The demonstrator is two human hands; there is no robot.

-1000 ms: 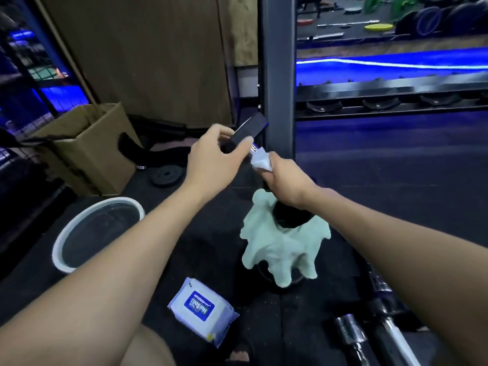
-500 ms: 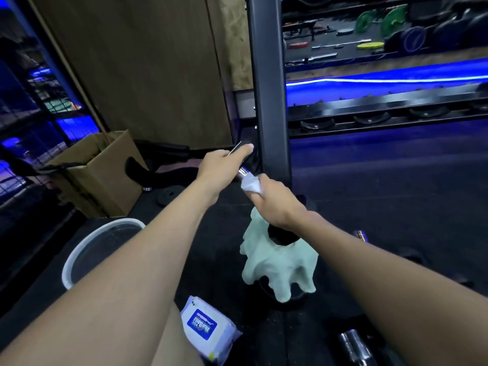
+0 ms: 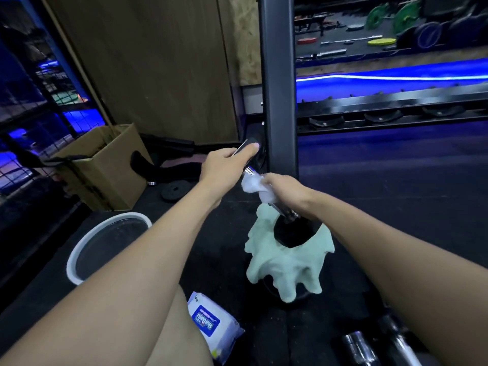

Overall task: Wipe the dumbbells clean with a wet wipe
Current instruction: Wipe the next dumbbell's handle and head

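Writing shows on the pack of wet wipes [image 3: 214,330], which lies on the dark floor [image 3: 396,207] at about 6 o'clock: a blue label with white letters that look like "HuiBaiLi", though they are turned sideways and hard to read. No other words can be read. At about 8 o'clock sits a round white bowl [image 3: 79,249], and it looks like it has only clear water or nothing in it; I cannot tell which. At about 10 o'clock stands an open cardboard box [image 3: 105,165], and what is inside is too dark to see. In the middle, a dumbbell [image 3: 287,215] stands tilted, with its lower black end resting on a pale green cloth [image 3: 285,268] that is draped over something dark on the floor. The left hand [image 3: 227,165] has its fingers closed around the top black end of the dumbbell, just in front of a tall black post [image 3: 277,101]. The right hand [image 3: 285,188] has its fingers closed around a white wet wipe [image 3: 253,186], and the wipe is wrapped on the shiny metal handle. More shiny metal handles [image 3: 361,347] lie at about 5 o'clock. Coloured weight plates [image 3: 377,42] lie far off at about 1 o'clock.
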